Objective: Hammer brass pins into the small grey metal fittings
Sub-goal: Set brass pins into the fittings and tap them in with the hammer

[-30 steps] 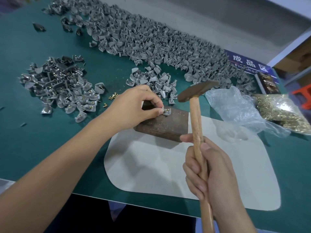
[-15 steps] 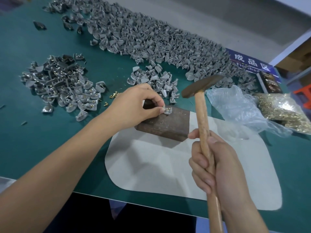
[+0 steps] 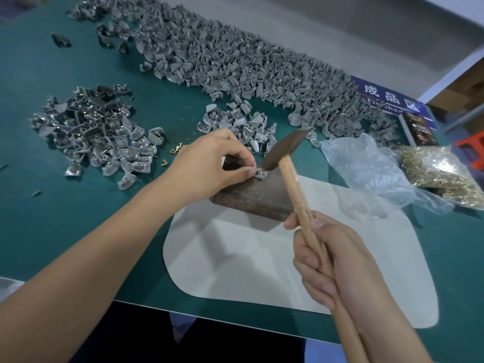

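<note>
At the centre of the frame we see the left hand (image 3: pixel 209 163) pinching a small grey fitting (image 3: pixel 260 174) between thumb and forefinger, holding it on the top of a dark brown block (image 3: pixel 258 195). A brass pin (image 3: pixel 257 170) shows at the fitting, right beside the fingertips. The right hand (image 3: pixel 332 258), at the lower right, is clenched round the wooden handle of a hammer (image 3: pixel 290 174); the dark hammer head is tilted, its lower end touching or just above the pin, and we cannot tell which.

The block stands on the far edge of a pale grey mat (image 3: pixel 262 258) spread on the green bench (image 3: pixel 65 218). At the left of the frame lies a heap of fittings with pins (image 3: pixel 91 134) showing brass heads, and a few loose pins (image 3: pixel 175 150) lie between that heap and the left hand. A small cluster of plain fittings (image 3: pixel 235 124) sits just beyond the block, and a long bank of grey fittings (image 3: pixel 235 64) runs across the top of the frame. At the right, a crumpled clear plastic bag (image 3: pixel 366 169) lies beside a bag of brass pins (image 3: pixel 440 174). Behind them is a blue sign (image 3: pixel 385 96) with white characters.
</note>
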Available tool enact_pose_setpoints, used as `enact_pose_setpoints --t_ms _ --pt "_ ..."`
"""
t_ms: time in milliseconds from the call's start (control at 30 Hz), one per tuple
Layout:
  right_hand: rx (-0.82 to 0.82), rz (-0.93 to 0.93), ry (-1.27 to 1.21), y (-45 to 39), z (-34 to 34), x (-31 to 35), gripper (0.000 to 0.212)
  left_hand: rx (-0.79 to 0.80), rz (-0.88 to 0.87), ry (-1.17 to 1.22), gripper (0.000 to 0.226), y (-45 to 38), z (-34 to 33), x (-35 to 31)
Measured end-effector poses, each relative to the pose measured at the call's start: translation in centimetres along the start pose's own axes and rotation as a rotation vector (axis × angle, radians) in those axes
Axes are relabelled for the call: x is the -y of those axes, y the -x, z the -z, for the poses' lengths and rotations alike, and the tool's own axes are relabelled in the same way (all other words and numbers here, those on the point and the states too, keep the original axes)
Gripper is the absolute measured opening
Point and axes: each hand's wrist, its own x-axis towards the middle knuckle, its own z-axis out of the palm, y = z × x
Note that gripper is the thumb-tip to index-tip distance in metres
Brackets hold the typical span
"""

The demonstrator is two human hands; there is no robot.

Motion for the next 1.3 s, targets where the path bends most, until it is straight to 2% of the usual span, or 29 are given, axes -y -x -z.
enact_pose_setpoints --t_ms 67,200,333,467,567,667,733,867,967,1033,1067,1133,1200,1300 --pt "-0.012 0.036 -0.080 -0.1 -0.4 -0.4 0.030 -0.004 -0.002 0.002 0.005 0.0 0.0 0.1" --pt "0.010 -0.044 -0.121 0.1 -0.2 -0.5 0.030 -0.011 -0.009 0.012 0.005 0.0 -0.2 0.2" --pt "-0.019 0.065 -0.065 0.3 -0.3 -0.6 0.031 -0.001 -0.012 0.006 0.006 -0.1 -0.1 0.4" --pt "-0.013 -0.048 -0.003 0.3 0.3 0.0 0.034 -0.004 -0.021 0.013 0.007 -0.1 -0.2 0.4" --pt "-0.122 0.065 0.019 0.6 0.8 0.5 0.034 -0.001 -0.021 0.023 0.007 -0.1 -0.2 0.5" --pt "-0.402 0.160 0.154 0.2 1.7 0.2 0.023 0.008 -0.015 0.052 0.007 -0.1 -0.2 0.6" --pt "-0.546 0.148 0.284 -0.6 2.5 -0.5 0.020 0.017 -0.016 0.066 0.006 -0.1 -0.2 0.5" --pt "-0.601 -0.005 0.558 -2.2 3.6 -2.1 0.026 0.018 -0.024 0.068 0.007 -0.1 -0.1 0.5" --pt "-0.602 0.028 0.841 -2.1 3.9 -2.5 0.021 0.018 -0.031 0.077 0.007 -0.1 -0.2 0.4" --pt "-0.672 0.036 1.068 -2.1 3.4 -2.1 0.021 0.012 -0.041 0.082 0.004 -0.1 -0.3 0.5" --pt "-0.722 0.090 1.126 -2.2 3.1 -1.8 0.026 0.009 -0.051 0.083 0.004 -0.1 -0.3 0.5" --pt "-0.750 0.335 1.044 -2.8 2.1 -1.1 0.027 -0.003 -0.085 0.081 0.003 0.0 -0.4 0.6" --pt "-0.656 0.549 0.951 -3.7 0.7 -0.4 0.020 -0.023 -0.121 0.079 0.004 0.1 -0.5 0.5" --pt "-0.489 0.643 0.995 -5.8 -1.0 0.2 0.020 -0.060 -0.185 0.074 0.006 0.2 -0.4 0.0"
